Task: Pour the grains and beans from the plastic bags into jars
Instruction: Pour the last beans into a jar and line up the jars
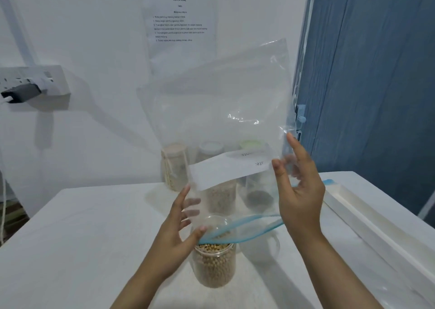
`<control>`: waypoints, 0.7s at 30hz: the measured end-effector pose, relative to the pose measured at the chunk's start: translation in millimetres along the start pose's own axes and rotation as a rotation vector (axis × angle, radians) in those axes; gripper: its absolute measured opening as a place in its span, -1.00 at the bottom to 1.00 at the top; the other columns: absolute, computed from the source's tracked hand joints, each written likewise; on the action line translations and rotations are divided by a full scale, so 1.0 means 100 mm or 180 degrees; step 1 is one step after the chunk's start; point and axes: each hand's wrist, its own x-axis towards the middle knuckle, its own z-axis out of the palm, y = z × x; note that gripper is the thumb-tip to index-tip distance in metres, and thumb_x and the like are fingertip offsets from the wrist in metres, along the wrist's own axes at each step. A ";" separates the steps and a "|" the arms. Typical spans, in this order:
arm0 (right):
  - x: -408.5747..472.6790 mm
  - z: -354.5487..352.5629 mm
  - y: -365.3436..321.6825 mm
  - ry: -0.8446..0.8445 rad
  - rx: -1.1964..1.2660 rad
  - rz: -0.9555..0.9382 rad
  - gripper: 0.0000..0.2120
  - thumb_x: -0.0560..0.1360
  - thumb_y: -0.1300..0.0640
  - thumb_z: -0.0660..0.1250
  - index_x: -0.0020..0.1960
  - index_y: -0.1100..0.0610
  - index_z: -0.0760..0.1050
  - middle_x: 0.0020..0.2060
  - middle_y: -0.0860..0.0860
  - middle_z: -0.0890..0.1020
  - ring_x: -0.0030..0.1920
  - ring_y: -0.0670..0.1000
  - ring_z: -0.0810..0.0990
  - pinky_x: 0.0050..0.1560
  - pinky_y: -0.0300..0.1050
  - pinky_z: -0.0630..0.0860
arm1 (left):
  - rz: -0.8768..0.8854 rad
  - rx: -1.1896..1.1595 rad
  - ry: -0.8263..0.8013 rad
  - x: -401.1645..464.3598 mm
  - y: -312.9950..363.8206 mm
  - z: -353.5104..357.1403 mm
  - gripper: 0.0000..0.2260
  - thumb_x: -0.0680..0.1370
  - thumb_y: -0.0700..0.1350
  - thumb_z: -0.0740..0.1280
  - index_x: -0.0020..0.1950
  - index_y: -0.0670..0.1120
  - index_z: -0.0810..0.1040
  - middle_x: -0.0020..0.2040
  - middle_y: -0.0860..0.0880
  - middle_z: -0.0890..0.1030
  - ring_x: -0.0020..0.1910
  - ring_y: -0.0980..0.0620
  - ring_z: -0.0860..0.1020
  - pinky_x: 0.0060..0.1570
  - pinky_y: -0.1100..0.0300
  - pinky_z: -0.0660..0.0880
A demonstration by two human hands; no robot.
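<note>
A pale white wall (94,38) is seen behind the table (70,238), which is covered in white. A printed sheet (180,21) is fixed to the wall, and a white power strip (35,80) with a dark plug (21,93) is mounted at the left. A blue wood-grained panel (376,73) is seen at the right.

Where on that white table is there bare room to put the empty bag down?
Bare white tabletop lies left of the bean-filled clear jar, toward the near-left edge. It is crowded behind that jar, where three lidded jars stand by the wall, and right, by the white tray.
</note>
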 end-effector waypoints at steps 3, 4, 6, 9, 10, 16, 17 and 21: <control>0.01 0.02 0.01 -0.0009 0.0003 0.0005 -0.53 0.59 0.11 0.36 0.43 -0.22 0.38 -0.02 -0.27 0.56 0.07 -0.03 0.56 0.20 -0.17 0.49 | 0.0107 0.0205 0.0007 0.05 0.01 -0.05 -0.27 0.51 -0.05 0.42 0.49 0.42 0.09 0.30 0.26 0.46 0.18 0.09 0.56 0.18 0.35 0.47; 0.01 0.02 0.01 -0.0002 0.0010 -0.0001 -0.54 0.59 0.10 0.36 0.43 -0.20 0.39 -0.02 -0.28 0.56 0.07 -0.03 0.56 0.21 -0.14 0.49 | 0.0137 0.0288 -0.0037 0.07 0.02 -0.06 -0.26 0.52 -0.08 0.42 0.50 0.41 0.09 0.31 0.26 0.45 0.17 0.09 0.57 0.18 0.33 0.49; 0.02 0.02 0.01 -0.0004 0.0026 -0.0021 -0.55 0.59 0.10 0.35 0.44 -0.15 0.39 -0.03 -0.26 0.56 0.07 -0.04 0.55 0.21 -0.15 0.48 | 0.0199 0.0457 -0.0183 0.09 0.04 -0.09 -0.23 0.53 -0.10 0.43 0.50 0.43 0.06 0.33 0.28 0.42 0.15 0.09 0.57 0.16 0.28 0.51; 0.04 0.01 -0.01 0.0017 0.0015 -0.0073 -0.56 0.59 0.10 0.35 0.43 -0.14 0.39 -0.04 -0.23 0.56 0.05 -0.03 0.54 0.16 -0.19 0.46 | 0.0306 0.0741 -0.0357 0.11 0.08 -0.14 -0.17 0.56 -0.16 0.40 0.51 0.45 -0.04 0.39 0.34 0.33 0.15 0.14 0.58 0.13 0.29 0.52; 0.05 0.02 -0.01 0.0033 0.0017 -0.0071 -0.56 0.59 0.10 0.35 0.43 -0.13 0.40 -0.04 -0.23 0.56 0.04 -0.02 0.54 0.16 -0.20 0.46 | 0.0345 0.0856 -0.0402 0.12 0.08 -0.16 -0.14 0.56 -0.20 0.39 0.51 0.45 -0.08 0.42 0.35 0.28 0.16 0.17 0.57 0.13 0.32 0.51; 0.08 0.02 -0.06 0.0097 0.0055 -0.0161 -0.56 0.59 0.07 0.34 0.45 -0.12 0.38 -0.09 -0.27 0.55 0.04 0.02 0.55 0.19 -0.18 0.47 | 0.0450 0.1285 -0.0493 0.20 0.10 -0.16 -0.03 0.57 -0.22 0.37 0.46 0.48 -0.28 0.42 0.47 0.17 0.08 0.32 0.54 0.06 0.54 0.42; 0.08 0.02 -0.06 0.0105 0.0050 -0.0189 -0.56 0.60 0.08 0.34 0.44 -0.11 0.39 -0.09 -0.26 0.55 0.03 0.02 0.55 0.18 -0.19 0.47 | 0.0455 0.1280 -0.0475 0.21 0.09 -0.15 -0.02 0.57 -0.23 0.38 0.45 0.50 -0.28 0.37 0.41 0.28 0.05 0.30 0.55 0.05 0.56 0.41; 0.10 0.02 -0.08 0.0144 0.0063 -0.0221 -0.57 0.60 0.11 0.34 0.44 -0.06 0.40 -0.11 -0.23 0.54 -0.01 0.05 0.54 0.15 -0.18 0.47 | 0.0511 0.1125 -0.0313 0.24 0.04 -0.14 0.01 0.54 -0.31 0.39 0.41 0.58 -0.19 0.09 0.19 0.41 -0.06 0.22 0.59 0.01 0.53 0.45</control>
